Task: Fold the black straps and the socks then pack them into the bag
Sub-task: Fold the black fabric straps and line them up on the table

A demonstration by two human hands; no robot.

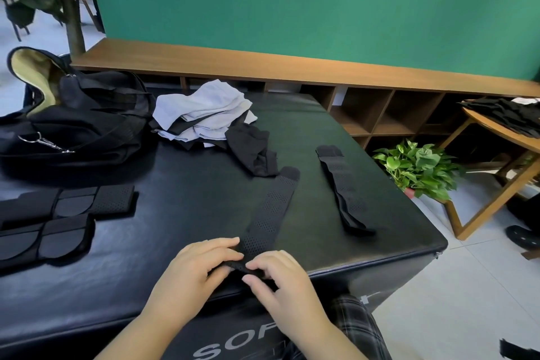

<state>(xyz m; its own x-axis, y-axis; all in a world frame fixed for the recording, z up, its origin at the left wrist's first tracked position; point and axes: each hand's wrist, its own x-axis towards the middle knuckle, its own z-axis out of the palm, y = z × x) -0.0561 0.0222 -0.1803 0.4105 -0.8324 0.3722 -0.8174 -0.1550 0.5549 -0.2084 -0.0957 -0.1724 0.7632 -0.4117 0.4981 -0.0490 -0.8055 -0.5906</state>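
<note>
A long perforated black strap (pixel 270 210) lies flat on the black padded table (pixel 181 213), running from the middle toward the near edge. My left hand (pixel 198 266) and my right hand (pixel 280 280) both pinch its near end, where the strap is turned over on itself. A second black strap (pixel 342 190) lies loose and wavy to the right. Several folded black straps (pixel 58 219) sit stacked at the left. A pile of white and black socks (pixel 204 114) lies at the back, with one black sock (pixel 254 152) spread beside it. The open black bag (pixel 73 126) stands at the back left.
A wooden shelf unit (pixel 380 114) runs along the green wall behind the table. A potted green plant (pixel 418 169) stands on the floor to the right. A wooden side table (pixel 502 137) carrying dark cloth is at the far right.
</note>
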